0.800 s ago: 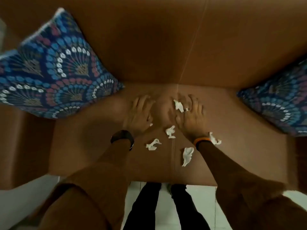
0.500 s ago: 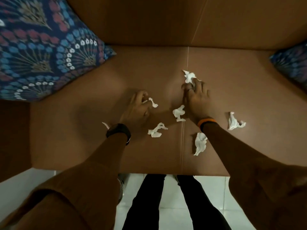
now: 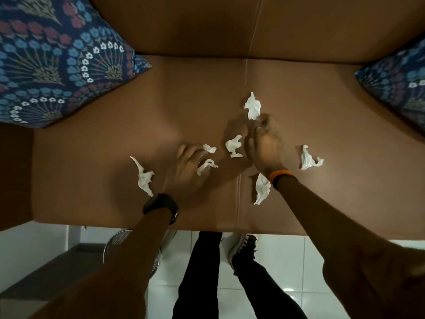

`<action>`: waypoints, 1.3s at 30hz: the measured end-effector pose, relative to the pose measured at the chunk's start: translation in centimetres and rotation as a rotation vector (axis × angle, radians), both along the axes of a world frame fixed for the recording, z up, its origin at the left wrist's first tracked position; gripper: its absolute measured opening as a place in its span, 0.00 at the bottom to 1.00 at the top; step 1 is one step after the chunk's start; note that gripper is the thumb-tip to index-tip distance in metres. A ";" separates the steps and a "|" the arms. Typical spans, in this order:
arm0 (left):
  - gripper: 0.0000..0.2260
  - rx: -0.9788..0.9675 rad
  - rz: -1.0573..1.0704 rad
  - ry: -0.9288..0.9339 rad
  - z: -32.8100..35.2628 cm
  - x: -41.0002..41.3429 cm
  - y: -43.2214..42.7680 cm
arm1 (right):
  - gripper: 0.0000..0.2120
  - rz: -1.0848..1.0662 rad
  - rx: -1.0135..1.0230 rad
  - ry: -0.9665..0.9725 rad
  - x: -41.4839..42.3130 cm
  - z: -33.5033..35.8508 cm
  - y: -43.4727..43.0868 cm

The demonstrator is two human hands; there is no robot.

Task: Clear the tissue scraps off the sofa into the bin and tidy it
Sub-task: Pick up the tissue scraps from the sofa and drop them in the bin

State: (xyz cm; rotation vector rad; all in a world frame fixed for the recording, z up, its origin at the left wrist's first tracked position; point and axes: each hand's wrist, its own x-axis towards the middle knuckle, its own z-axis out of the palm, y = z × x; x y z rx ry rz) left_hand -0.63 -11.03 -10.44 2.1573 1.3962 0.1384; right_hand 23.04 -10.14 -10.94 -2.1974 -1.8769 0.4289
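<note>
At nine to eleven o'clock a blue fan-patterned fabric cushion (image 3: 57, 58) leans in the corner of the tan flat-seated sofa (image 3: 96, 157), propped out of the way so the seat is open for clearing. Just right of it, at about eight o'clock from the seat's middle, a long twisted white tissue scrap (image 3: 144, 177) lies loose, just beside the black wristwatch (image 3: 161, 207). The left hand (image 3: 187, 172) hovers low with its fingers curled; two small white crumpled scraps (image 3: 208, 157) sit at the fingertips, and whether they are pinched or merely touched I cannot tell. At the centre seam a knotted white scrap (image 3: 234, 146) lies between the two hands. The right hand (image 3: 264, 146), banded in an orange wristband (image 3: 279, 176), has its fingers bunched together at the lower edge of a pointed white scrap (image 3: 252, 106) at twelve o'clock, probably gathering it. Below that wrist, at six o'clock, rests a folded white scrap (image 3: 262, 187); at three o'clock a ragged white scrap (image 3: 309, 158) lies well apart. A second blue patterned cushion (image 3: 400, 84) fills the two o'clock corner. A perforated metal bin (image 3: 119, 242) waits on the white floor at seven o'clock, near the sofa's front edge, handy for dropping scraps.
</note>
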 end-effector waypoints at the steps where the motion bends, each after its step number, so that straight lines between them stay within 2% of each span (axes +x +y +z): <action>1: 0.15 -0.009 -0.014 0.011 -0.5 0.0 -1.0 | 0.15 -0.001 -0.005 -0.025 0.3 -0.7 0.9; 6: 0.14 -0.099 0.156 -0.085 -2.5 1.3 -3.9 | 0.19 -0.005 -0.052 -0.017 1.8 -2.7 4.3; 10: 0.12 -0.047 0.297 -0.081 -1.9 2.9 -4.5 | 0.13 -0.024 -0.005 0.073 1.6 -0.8 1.2; 12: 0.13 -0.036 0.328 -0.090 -1.5 3.8 -4.9 | 0.12 0.026 0.036 0.173 0.4 0.3 -1.2; 14: 0.13 -0.021 0.348 -0.090 -1.2 4.7 -5.3 | 0.14 0.108 -0.017 0.278 -0.7 0.6 -3.0; 16: 0.12 -0.018 0.360 -0.092 -1.1 5.6 -5.8 | 0.17 0.186 -0.091 0.274 -1.3 -0.2 -3.9; 18: 0.12 -0.010 0.346 -0.100 -0.9 6.6 -6.3 | 0.13 0.201 -0.100 0.244 -0.9 -0.9 -4.5; 21: 0.12 0.002 0.320 -0.115 -0.3 8.0 -7.2 | 0.08 0.076 -0.057 0.247 1.3 -1.0 -5.9; 29: 0.10 -0.049 0.362 -0.139 0.8 10.9 -9.9 | 0.04 -0.168 0.012 0.287 6.6 1.4 -11.8; 34: 0.18 -0.211 0.283 -0.214 -1.4 13.2 -11.6 | 0.06 -0.221 -0.067 0.269 4.8 -1.1 -15.5; 36: 0.19 -0.198 0.266 -0.212 -2.2 14.4 -12.2 | 0.08 -0.210 -0.062 0.257 3.5 -1.8 -15.7; 39: 0.17 -0.154 0.394 -0.217 -2.5 14.2 -12.5 | 0.07 -0.231 -0.012 0.325 1.1 -1.8 -15.4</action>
